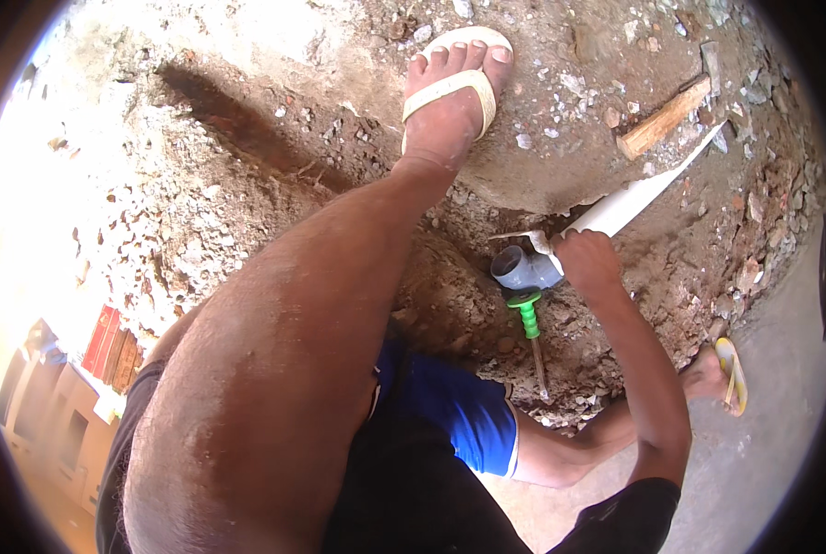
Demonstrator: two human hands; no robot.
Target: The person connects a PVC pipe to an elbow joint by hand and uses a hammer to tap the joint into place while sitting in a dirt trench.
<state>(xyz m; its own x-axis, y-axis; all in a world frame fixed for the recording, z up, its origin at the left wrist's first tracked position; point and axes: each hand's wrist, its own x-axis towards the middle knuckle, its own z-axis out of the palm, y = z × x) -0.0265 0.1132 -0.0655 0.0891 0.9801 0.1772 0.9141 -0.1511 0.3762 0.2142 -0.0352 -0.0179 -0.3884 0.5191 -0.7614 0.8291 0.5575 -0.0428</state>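
Observation:
My right hand [586,258] is closed at the joint between a white plastic pipe [627,209] and a grey elbow fitting [522,269]. A crumpled white piece [540,242] sticks out beside its fingers; its material is hard to make out. The elbow's dark round mouth faces left. Just below the fitting lies a chisel [529,319] with a green grip and round hand guard, its metal shank pointing toward me. My left hand is out of sight, with my raised leg covering that side.
The pipe lies in a trench of broken earth and stones [450,295]. A wood offcut [664,118] rests on the dirt beyond the pipe. My sandalled foot [454,92] stands on the far bank. Smooth grey floor [754,443] is at right, a red object [106,343] at left.

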